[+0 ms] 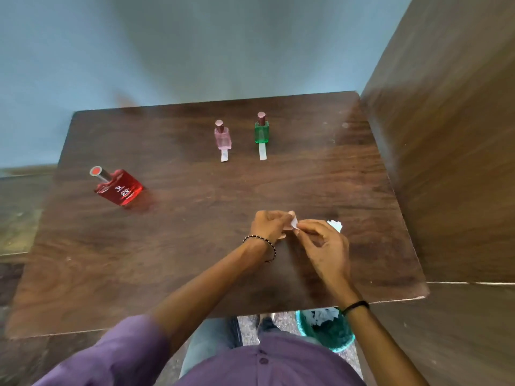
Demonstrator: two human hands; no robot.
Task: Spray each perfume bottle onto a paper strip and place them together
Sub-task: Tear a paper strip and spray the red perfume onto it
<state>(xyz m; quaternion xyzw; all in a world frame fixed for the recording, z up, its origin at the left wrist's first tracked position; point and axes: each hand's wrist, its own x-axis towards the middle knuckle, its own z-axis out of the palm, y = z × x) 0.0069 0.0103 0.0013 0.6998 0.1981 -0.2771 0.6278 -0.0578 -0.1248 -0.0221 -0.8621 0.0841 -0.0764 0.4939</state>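
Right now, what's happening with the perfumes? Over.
Both hands pinch one strip. Pink bottle and green bottle have strips; red bottle has none. Nothing in the way.

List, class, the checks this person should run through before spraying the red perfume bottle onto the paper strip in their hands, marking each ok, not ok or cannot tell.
1. White paper strip held between both hands: ok, left hand and right hand pinch it.
2. Strip separated and flat: cannot tell, fingers cover most of it.
3. Flat red glass perfume bottle within reach: ok, on the dark wooden table, far left, untouched.
4. A hand free for the bottle: not ok, both are busy.
5. Pink glass bottle and green glass bottle each with a strip: ok.
6. Spare white strips available: ok, beside the right hand.
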